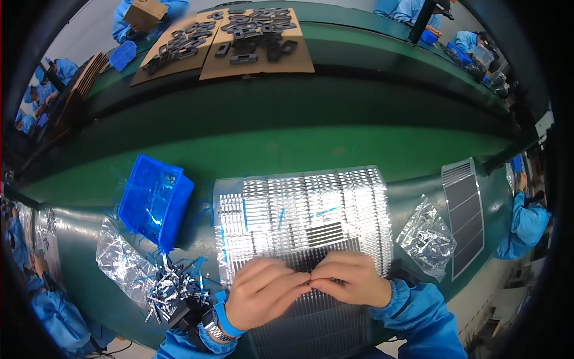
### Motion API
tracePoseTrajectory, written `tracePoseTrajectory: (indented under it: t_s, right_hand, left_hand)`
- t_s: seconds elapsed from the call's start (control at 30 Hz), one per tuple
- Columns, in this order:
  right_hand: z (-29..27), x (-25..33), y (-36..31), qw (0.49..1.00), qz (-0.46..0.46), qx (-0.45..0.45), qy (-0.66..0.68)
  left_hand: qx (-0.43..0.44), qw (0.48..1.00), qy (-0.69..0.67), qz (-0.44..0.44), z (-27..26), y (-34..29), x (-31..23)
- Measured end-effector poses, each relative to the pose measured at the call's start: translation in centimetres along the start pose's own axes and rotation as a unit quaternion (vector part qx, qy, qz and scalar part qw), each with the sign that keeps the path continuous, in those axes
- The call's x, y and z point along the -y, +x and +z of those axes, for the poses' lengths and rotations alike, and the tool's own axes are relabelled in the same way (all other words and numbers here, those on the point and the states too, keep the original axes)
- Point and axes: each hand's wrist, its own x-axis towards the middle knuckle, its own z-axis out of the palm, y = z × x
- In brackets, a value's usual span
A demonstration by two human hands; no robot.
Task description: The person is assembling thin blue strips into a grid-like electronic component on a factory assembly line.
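Green surface: a long green workbench (pixel 287 155) runs across the room, curving with the lens, with a raised green ledge behind it.
Room: people in blue coats (pixel 529 224) work at the far corners and along both sides; their hands are busy at their own places.
Far ledge: two brown cardboard sheets (pixel 263 66) lie side by side, both strewn with small dark flat parts (pixel 251 33).
Slotted tray: a large ribbed tray (pixel 305 209) lies flat on the bench straight ahead of the person, most of its rows filled with shiny metal strips, a dark bare patch near its middle and its near rows empty.
Left hand (pixel 263 293): fingers curled, tips pinched together over the tray's near part, meeting the other hand; what they pinch is too small to tell. A watch and a blue band sit on the wrist.
Right hand (pixel 353 278): likewise curled and pinching, fingertips touching the left ones over the tray.
Blue bin (pixel 155 200): a small plastic crate lies tipped on its side left of the tray, holding blue film scraps.
Loose pile: metal strips (pixel 176 287) lie heaped just beside the left wrist, partly on a clear bag (pixel 122 263).
Right side: a crumpled clear bag (pixel 426 236) lies beside the tray, and beyond it a narrow dark tray (pixel 465 218).
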Motion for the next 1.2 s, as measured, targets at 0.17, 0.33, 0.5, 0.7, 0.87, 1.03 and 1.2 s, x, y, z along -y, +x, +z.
tracePoseTrajectory:
  t_s: [0.17, 0.33, 0.5, 0.7, 0.87, 1.03, 1.2]
  right_hand:
    - [-0.04, 0.08, 0.00, 1.000, 0.023, -0.010, 0.007]
    - [0.12, -0.02, 0.19, 1.000, 0.003, 0.009, -0.002]
    - [-0.07, 0.40, 0.40, 0.999, 0.030, 0.013, 0.020]
    - [0.05, 0.27, 0.31, 0.999, 0.035, 0.016, 0.022]
    - [-0.07, 0.29, 0.23, 0.999, 0.036, 0.015, 0.036]
    - [-0.11, 0.36, 0.33, 0.998, 0.039, 0.021, 0.051]
    - [-0.06, 0.34, 0.35, 0.997, 0.039, 0.021, 0.063]
  left_hand:
    - [0.003, 0.999, -0.017, -0.039, -0.01, -0.08, 0.33]
    - [0.025, 0.997, -0.038, -0.057, -0.18, -0.16, 0.32]
    - [0.030, 0.995, -0.060, -0.071, -0.15, -0.17, 0.61]
    - [0.026, 0.995, -0.069, -0.070, -0.12, -0.11, 0.57]
    - [0.035, 0.993, -0.076, -0.084, -0.01, -0.09, 0.47]
    - [0.037, 0.991, -0.084, -0.094, -0.10, -0.12, 0.48]
    - [0.049, 0.990, -0.099, -0.083, -0.38, -0.02, 0.59]
